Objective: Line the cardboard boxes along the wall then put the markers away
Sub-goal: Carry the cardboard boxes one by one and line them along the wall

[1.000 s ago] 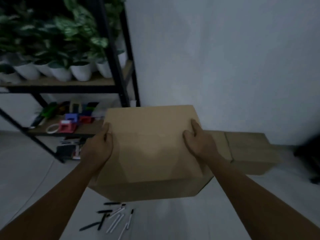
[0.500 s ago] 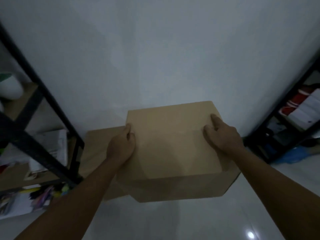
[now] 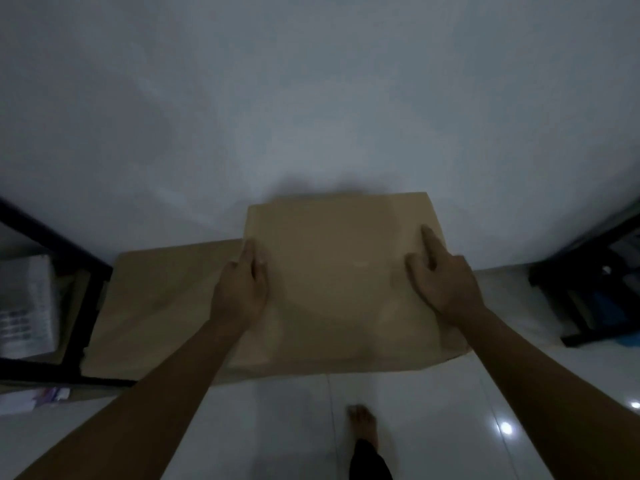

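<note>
A large brown cardboard box (image 3: 339,282) is low against the white wall (image 3: 311,98). My left hand (image 3: 242,292) grips its left side and my right hand (image 3: 443,285) grips its right side, index finger stretched over the top. Its bottom front edge lies close to the floor; whether it touches I cannot tell. A second, lower cardboard box (image 3: 156,306) stands on the floor directly to its left, also along the wall. No markers are in view.
A black metal shelf frame (image 3: 83,296) with papers stands at the left, beside the lower box. Another dark shelf (image 3: 588,282) stands at the right. The floor is glossy white tile (image 3: 433,427). My bare foot (image 3: 363,424) is just in front of the box.
The view swung right, away from the plant shelf and the markers on the floor. The box in my hands moved to the wall and came down beside the lower box.
</note>
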